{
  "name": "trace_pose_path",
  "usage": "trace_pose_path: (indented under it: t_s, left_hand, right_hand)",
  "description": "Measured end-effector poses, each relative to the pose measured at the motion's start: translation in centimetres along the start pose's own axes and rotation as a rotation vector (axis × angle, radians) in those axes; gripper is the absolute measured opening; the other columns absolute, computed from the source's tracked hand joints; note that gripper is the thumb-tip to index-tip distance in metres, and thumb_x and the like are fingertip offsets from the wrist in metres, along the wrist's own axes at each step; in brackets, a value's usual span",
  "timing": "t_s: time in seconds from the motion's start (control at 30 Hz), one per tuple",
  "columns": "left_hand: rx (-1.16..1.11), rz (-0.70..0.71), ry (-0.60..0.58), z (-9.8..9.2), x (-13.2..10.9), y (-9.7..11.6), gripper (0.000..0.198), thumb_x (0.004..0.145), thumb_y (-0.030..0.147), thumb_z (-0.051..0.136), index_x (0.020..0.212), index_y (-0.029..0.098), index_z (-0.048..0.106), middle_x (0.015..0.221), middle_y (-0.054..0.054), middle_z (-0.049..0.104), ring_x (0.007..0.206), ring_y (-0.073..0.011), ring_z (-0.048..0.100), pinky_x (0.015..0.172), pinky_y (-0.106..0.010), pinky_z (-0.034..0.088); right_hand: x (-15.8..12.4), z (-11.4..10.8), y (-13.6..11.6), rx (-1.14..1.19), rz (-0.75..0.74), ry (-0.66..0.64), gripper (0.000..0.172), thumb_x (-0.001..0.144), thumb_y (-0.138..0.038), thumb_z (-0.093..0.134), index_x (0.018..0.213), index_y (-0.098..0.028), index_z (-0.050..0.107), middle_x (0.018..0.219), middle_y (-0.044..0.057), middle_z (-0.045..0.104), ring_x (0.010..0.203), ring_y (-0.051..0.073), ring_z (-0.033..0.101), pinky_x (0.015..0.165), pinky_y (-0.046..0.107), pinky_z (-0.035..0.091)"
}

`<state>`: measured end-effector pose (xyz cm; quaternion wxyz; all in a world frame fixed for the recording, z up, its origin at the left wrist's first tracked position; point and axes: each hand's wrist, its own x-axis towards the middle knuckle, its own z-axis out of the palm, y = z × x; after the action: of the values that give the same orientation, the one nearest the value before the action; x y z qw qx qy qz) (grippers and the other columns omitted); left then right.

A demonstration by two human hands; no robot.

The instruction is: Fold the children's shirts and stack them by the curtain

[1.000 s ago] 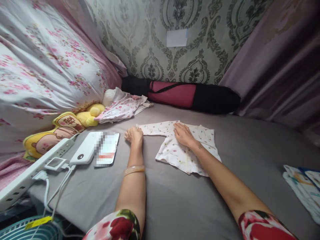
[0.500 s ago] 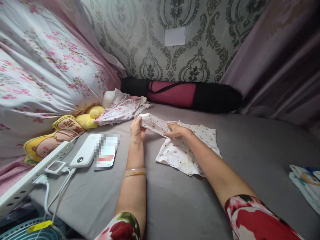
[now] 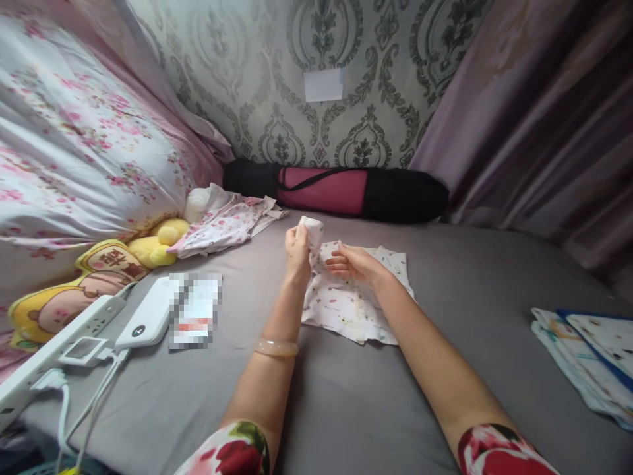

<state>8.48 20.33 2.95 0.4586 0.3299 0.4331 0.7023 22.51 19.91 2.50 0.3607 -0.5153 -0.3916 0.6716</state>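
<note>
A small white baby shirt (image 3: 333, 305) with a scattered print lies spread on the grey bed sheet. My left hand (image 3: 297, 254) is closed on the end of one sleeve (image 3: 313, 232) and holds it up off the sheet, folded in toward the body of the shirt. Over the shirt's upper part is my right hand (image 3: 353, 264), its fingers loosely bent and apart, with nothing visible between them. The right forearm covers part of the shirt's right side.
Folded clothes (image 3: 583, 359) lie at the right. A pink-printed garment (image 3: 222, 224), yellow plush toys (image 3: 161, 243), a white power bank (image 3: 148, 316), a pixelated flat object (image 3: 196, 313) and a power strip (image 3: 74, 343) are at left. A long black-and-red bag (image 3: 326, 190) lies along the wall.
My left hand has brought the stretched sleeve up and right, folding it toward the shirt. My right hand has let go of the sleeve. The view has shifted slightly right.
</note>
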Motion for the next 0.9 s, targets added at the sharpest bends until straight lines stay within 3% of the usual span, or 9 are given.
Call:
trace_pose_path:
  t_s: [0.13, 0.17, 0.23, 0.3, 0.37, 0.43, 0.53, 0.67, 0.9]
  left_hand:
    - [0.309, 0.069, -0.459, 1.6, -2.4, -1.1, 0.030, 0.089, 0.047, 0.053, 0.103, 0.022, 0.058, 0.102, -0.005, 0.065, 0.100, -0.0183, 0.060, 0.090, -0.030, 0.045]
    - [0.362, 0.082, -0.517, 1.6, -2.6, -1.4, 0.030, 0.091, 0.047, 0.049, 0.105, 0.022, 0.059, 0.109, -0.006, 0.064, 0.109, -0.0197, 0.058, 0.096, -0.032, 0.042]
    - [0.458, 0.084, -0.489, 0.9, -2.3, -1.7, 0.033, 0.094, 0.043, 0.039, 0.110, 0.021, 0.058, 0.120, -0.009, 0.062, 0.120, -0.0213, 0.053, 0.104, -0.036, 0.037]
    - [0.583, 0.061, -0.414, -0.3, -1.4, -2.1, 0.034, 0.091, 0.034, 0.040, 0.118, 0.018, 0.053, 0.128, -0.012, 0.058, 0.124, -0.0225, 0.050, 0.107, -0.038, 0.034]
    - [0.738, 0.018, -0.413, -1.5, -0.6, -2.4, 0.046, 0.082, 0.024, 0.048, 0.128, 0.016, 0.045, 0.133, -0.014, 0.054, 0.124, -0.0242, 0.049, 0.106, -0.038, 0.035]
    - [0.871, -0.019, -0.495, -2.5, -0.3, -2.8, 0.061, 0.074, 0.019, 0.055, 0.133, 0.015, 0.040, 0.131, -0.015, 0.054, 0.121, -0.0255, 0.051, 0.104, -0.038, 0.038]
    - [1.115, 0.009, -0.545, -2.8, -0.6, -3.3, 0.062, 0.072, 0.019, 0.061, 0.131, 0.015, 0.042, 0.125, -0.015, 0.056, 0.119, -0.0293, 0.049, 0.102, -0.041, 0.039]
    - [1.373, 0.010, -0.422, -2.2, -1.7, -3.5, 0.048, 0.082, 0.022, 0.052, 0.129, 0.016, 0.043, 0.123, -0.020, 0.052, 0.119, -0.0321, 0.049, 0.098, -0.044, 0.040]
    - [1.423, 0.009, -0.422, -2.0, -2.7, -3.3, 0.034, 0.088, 0.021, 0.043, 0.123, 0.018, 0.045, 0.117, -0.020, 0.059, 0.113, -0.0300, 0.055, 0.089, -0.039, 0.044]
  right_hand:
    - [-1.4, -2.3, 0.3, 0.348, 0.089, -0.025, 0.068, 0.097, -0.058, 0.011, 0.111, -0.008, 0.055, 0.086, 0.018, 0.070, 0.078, 0.025, 0.070, 0.075, 0.043, 0.055]
    - [-1.6, -2.8, 0.4, 0.399, 0.078, -0.016, 0.074, 0.095, -0.061, 0.006, 0.112, -0.009, 0.056, 0.089, 0.018, 0.070, 0.083, 0.027, 0.070, 0.077, 0.046, 0.055]
    - [-1.7, -3.6, 0.4, 0.468, 0.052, -0.013, 0.077, 0.093, -0.065, 0.006, 0.114, -0.012, 0.057, 0.095, 0.019, 0.071, 0.091, 0.029, 0.069, 0.081, 0.052, 0.053]
    - [-1.6, -4.0, 0.6, 0.494, 0.043, -0.024, 0.066, 0.095, -0.061, 0.018, 0.114, -0.012, 0.058, 0.096, 0.018, 0.071, 0.094, 0.029, 0.068, 0.084, 0.053, 0.052]
    - [-1.3, -4.2, 0.9, 0.467, 0.028, 0.019, 0.041, 0.096, -0.043, 0.040, 0.110, -0.011, 0.060, 0.090, 0.016, 0.072, 0.088, 0.026, 0.069, 0.085, 0.048, 0.053]
    - [-0.9, -4.3, 1.4, 0.386, -0.010, 0.122, 0.020, 0.087, -0.018, 0.054, 0.104, -0.010, 0.062, 0.080, 0.011, 0.073, 0.080, 0.023, 0.070, 0.084, 0.041, 0.054]
    - [-0.2, -4.7, 2.0, 0.213, -0.151, 0.250, 0.027, 0.074, -0.002, 0.057, 0.098, -0.012, 0.064, 0.073, 0.004, 0.071, 0.073, 0.018, 0.069, 0.081, 0.033, 0.054]
    - [0.5, -6.1, 2.1, -0.126, -0.439, 0.303, 0.033, 0.079, -0.015, 0.055, 0.112, -0.017, 0.064, 0.092, 0.003, 0.072, 0.087, 0.016, 0.067, 0.086, 0.031, 0.050]
    - [0.8, -7.9, 2.6, -0.876, -0.322, 0.565, 0.032, 0.087, -0.018, 0.047, 0.112, -0.015, 0.066, 0.109, 0.010, 0.069, 0.107, 0.022, 0.060, 0.093, 0.031, 0.043]
